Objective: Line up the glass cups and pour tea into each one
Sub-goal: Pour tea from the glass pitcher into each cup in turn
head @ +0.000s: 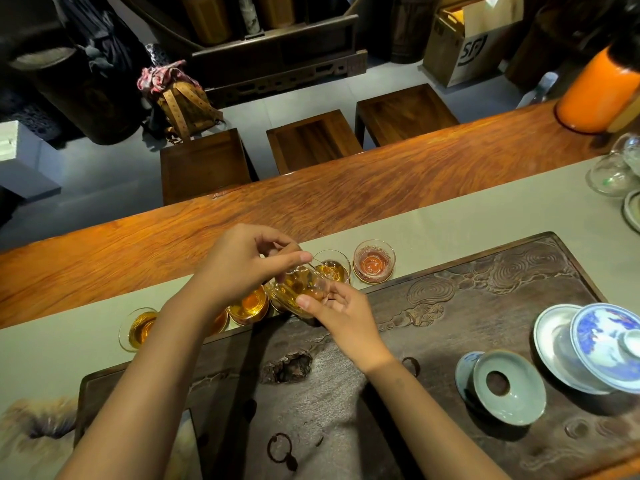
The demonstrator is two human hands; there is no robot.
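A row of small glass cups stands on the grey-green runner [485, 209] along the far edge of the tea tray. The leftmost cup [138, 329] and the cup [250, 306] right of my left forearm hold amber tea; another between them is mostly hidden by that arm. A glass pitcher [296, 289] of amber tea is tilted toward the cup [334, 268], which holds some tea. The rightmost cup [374, 262] shows little or no tea. My left hand [242, 265] pinches the pitcher's top. My right hand [341, 315] supports it from below.
The dark carved tea tray [485, 289] carries a celadon strainer bowl [509, 388] and a blue-and-white lidded bowl on a saucer [606, 344] at the right. Glassware [616, 168] and an orange flask [599, 88] stand far right. Wooden stools [311, 140] sit beyond the table.
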